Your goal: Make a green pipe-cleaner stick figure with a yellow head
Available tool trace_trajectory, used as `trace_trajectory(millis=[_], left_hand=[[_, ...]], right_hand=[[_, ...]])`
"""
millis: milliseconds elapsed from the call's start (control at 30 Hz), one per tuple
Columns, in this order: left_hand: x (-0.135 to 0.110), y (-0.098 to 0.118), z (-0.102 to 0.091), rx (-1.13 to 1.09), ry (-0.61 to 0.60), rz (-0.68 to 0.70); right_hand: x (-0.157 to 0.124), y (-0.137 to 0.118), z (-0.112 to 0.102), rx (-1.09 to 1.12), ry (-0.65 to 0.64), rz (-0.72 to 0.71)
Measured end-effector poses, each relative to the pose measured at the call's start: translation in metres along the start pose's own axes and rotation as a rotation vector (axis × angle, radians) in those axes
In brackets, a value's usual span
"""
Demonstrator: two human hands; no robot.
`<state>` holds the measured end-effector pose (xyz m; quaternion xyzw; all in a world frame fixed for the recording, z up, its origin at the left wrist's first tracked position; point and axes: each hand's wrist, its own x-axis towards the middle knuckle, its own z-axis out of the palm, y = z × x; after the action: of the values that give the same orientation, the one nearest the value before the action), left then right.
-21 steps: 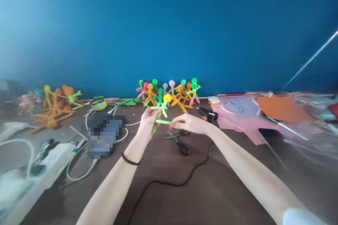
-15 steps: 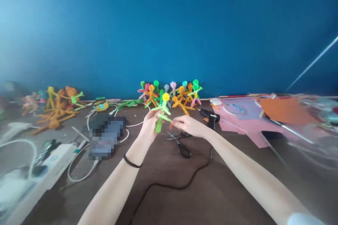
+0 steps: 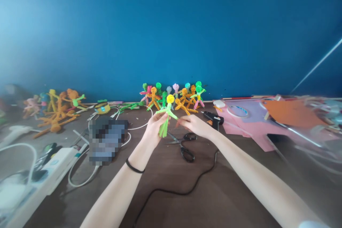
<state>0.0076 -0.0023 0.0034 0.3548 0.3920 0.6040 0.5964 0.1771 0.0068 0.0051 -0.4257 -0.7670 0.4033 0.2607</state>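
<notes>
A pipe-cleaner doll [image 3: 166, 114] with a coiled yellow head and light-green limbs is held upright above the table. My left hand [image 3: 156, 126] is closed round its body, thumb in front, and loose green strands hang below the grip. On the other side, my right hand [image 3: 191, 124] has its fingers pinched together at the tip of the doll's right-side green arm. Whether anything else is between those fingertips is too small to see. Beneath the hands lie black-handled scissors [image 3: 187, 149] with their blades apart.
Several finished pipe-cleaner dolls [image 3: 153, 98] stand along the blue wall, with more orange ones [image 3: 57, 117] at the left. A black glue gun [image 3: 213, 118] and its cord lie right of centre. Pink paper [image 3: 237, 128], a blurred-out phone [image 3: 109, 142] and a white power strip [image 3: 57, 171] flank the hands.
The green strand that stuck out rightward below the doll's arms no longer shows there; the lower strands now hang together. The doll has shifted slightly right, and my right hand is now at its arm tip.
</notes>
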Motion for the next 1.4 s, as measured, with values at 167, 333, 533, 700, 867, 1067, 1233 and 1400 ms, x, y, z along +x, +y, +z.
trace_trajectory(millis=[167,333,533,700,867,1067,1233,1400], left_hand=[[0.001,-0.002,0.000,0.009,0.013,0.005],[0.002,-0.004,-0.001,0.006,0.030,0.022],[-0.003,-0.001,0.000,0.074,0.027,-0.006],[-0.003,0.002,-0.003,0.125,-0.028,-0.039],[-0.002,0.004,-0.006,0.172,-0.100,-0.080],[-0.003,0.004,-0.009,0.227,-0.211,-0.151],[-0.005,0.003,-0.007,0.247,-0.302,-0.181],[-0.011,0.002,-0.002,0.336,-0.392,-0.232]], right_hand=[[0.000,0.001,0.000,0.003,0.002,0.000],[-0.001,0.001,0.001,0.010,-0.014,0.003],[0.001,0.004,0.001,0.024,-0.037,0.019],[0.001,0.009,-0.003,0.052,-0.063,0.032],[-0.001,0.012,-0.010,0.082,-0.071,0.030],[0.001,0.021,-0.018,0.144,-0.037,0.059],[0.003,0.028,-0.020,0.183,-0.053,0.050],[0.002,0.028,-0.024,0.153,-0.056,0.019]])
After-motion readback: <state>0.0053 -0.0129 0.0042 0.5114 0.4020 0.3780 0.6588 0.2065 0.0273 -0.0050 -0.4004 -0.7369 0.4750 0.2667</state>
